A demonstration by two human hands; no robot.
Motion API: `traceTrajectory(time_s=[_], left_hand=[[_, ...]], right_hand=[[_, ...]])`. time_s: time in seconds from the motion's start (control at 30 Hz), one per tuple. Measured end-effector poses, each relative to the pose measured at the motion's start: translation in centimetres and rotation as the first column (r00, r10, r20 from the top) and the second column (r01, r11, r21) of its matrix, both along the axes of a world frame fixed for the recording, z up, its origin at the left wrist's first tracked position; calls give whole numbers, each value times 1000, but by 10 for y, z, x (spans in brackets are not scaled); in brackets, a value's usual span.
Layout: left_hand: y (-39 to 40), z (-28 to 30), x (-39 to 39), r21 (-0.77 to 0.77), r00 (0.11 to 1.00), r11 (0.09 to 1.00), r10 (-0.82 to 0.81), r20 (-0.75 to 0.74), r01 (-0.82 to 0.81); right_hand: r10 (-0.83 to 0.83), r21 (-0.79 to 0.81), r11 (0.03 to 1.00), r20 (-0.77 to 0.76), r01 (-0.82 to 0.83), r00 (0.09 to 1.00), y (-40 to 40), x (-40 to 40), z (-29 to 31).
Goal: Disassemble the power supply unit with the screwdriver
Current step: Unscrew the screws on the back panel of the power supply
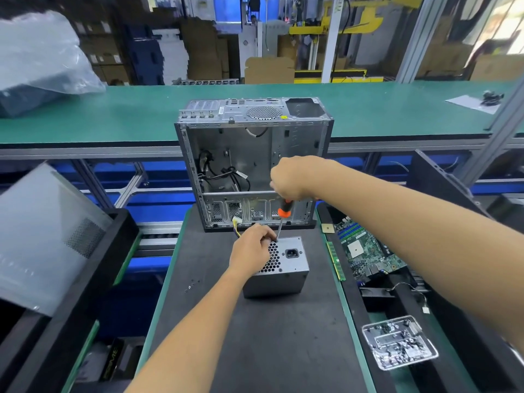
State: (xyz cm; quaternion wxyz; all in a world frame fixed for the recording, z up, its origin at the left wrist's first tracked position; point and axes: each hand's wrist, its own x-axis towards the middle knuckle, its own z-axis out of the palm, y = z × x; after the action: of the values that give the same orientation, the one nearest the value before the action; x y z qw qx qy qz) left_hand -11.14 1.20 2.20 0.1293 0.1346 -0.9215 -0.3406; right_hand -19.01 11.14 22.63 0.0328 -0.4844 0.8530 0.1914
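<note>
No lettering reads clearly anywhere; the dark box (pixel 112 361) far down-left of the hands bears pale print too blurred to decipher

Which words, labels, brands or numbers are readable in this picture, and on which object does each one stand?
None can be read with certainty.
Dark box at lower left: pale lettering, too blurred.
Yellow sticker on the computer case: too small.
Motherboard markings: too small.
Power supply unit: no text visible.

The power supply unit (pixel 279 268) sits on the bench (pixel 278 344), just near of the computer case (pixel 255 163). A motherboard (pixel 368 252) lies to its right, loose screws (pixel 192 285) to its left, a screw tray (pixel 399 342) near right
</note>
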Motion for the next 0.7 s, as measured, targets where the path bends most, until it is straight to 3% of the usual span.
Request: traceTrajectory(time_s=[0.23,0.37,0.43,0.5,0.57,0.6,0.7], left_hand=[[-1,-1,-3,-17,1000,1000,2,9,-2],[-2,0,-2,-13,1000,1000,5,6,-5],[-1,0,-2,-15,1000,1000,2,3,-1],[-1,0,-1,-15,1000,1000,-2,2,2],[-1,-1,-1,-14,1000,1000,-5,2,5],[-2,-2,-2,-13,1000,1000,-5,3,5],[-2,-4,-2,-10,1000,1000,-3,-1,3]], right_hand=[[205,-193,971,351,-144,914,3,-5,3],[166,-288,958,545,-3,821,3,-3,2],[123,-289,957,469,21,875,3,0,2],[10,-178,983,222,31,975,2,3,2],[5,-78,997,0,-5,1000,-1,4,0],[23,-92,995,1,-23,1000,-2,3,-3],[78,-217,976,234,-26,969,-1,-3,-5]])
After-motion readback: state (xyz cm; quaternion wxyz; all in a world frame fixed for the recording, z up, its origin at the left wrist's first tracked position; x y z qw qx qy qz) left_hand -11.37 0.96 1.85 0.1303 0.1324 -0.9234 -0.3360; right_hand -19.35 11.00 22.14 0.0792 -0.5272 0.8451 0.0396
